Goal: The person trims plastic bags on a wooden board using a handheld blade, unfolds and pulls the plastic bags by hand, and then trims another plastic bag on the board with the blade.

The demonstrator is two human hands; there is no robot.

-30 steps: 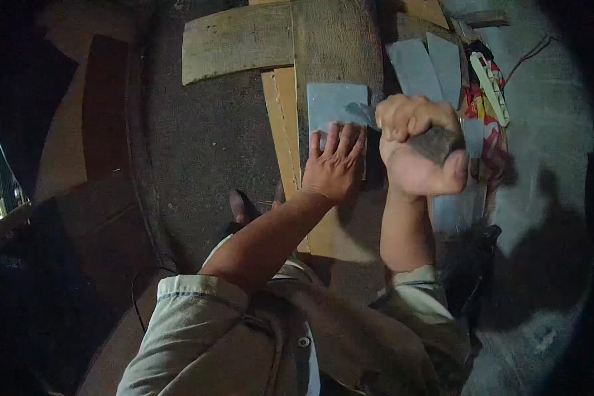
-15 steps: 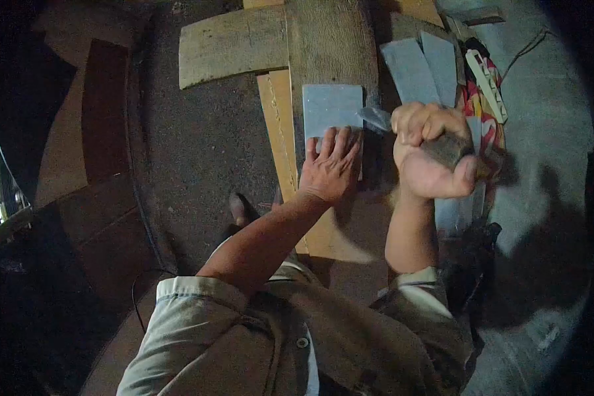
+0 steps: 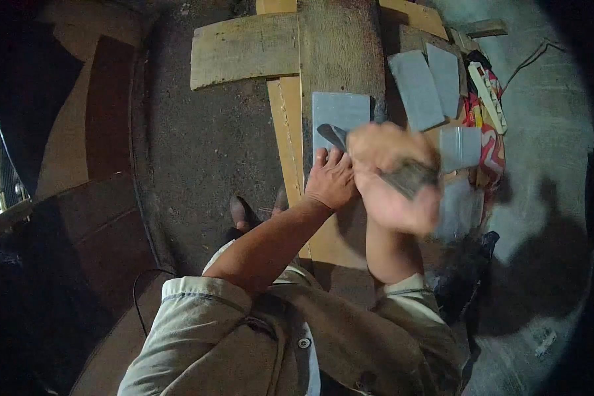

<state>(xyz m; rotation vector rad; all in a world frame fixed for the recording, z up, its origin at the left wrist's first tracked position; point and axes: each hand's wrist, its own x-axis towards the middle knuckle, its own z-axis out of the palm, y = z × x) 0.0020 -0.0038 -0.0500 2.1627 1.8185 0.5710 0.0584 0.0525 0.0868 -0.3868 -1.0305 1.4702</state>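
Observation:
A pale grey rectangular sheet (image 3: 340, 109) lies flat on a worn wooden board. My left hand (image 3: 331, 179) rests flat on the sheet's lower part, fingers stretched toward its far edge. Close beside it my right hand (image 3: 397, 175), smeared by motion, is wrapped round the dark handle of a knife (image 3: 332, 134). The knife's broad, pointed blade sticks out to the left, over the sheet near my left fingertips. Whether the blade touches the sheet I cannot tell. The sheet's lower right part is hidden behind my hands.
The wooden board (image 3: 340, 46) runs away from me, with a curved plank (image 3: 244, 53) at its left. Grey pieces (image 3: 417, 89) lie to the right, near clear plastic packets (image 3: 460, 148) and a white power strip (image 3: 487, 98). A cable (image 3: 137, 300) lies lower left.
My right hand has swung left with the knife, from beside the sheet to over it. My left hand stays on the sheet. The whole view has shifted slightly.

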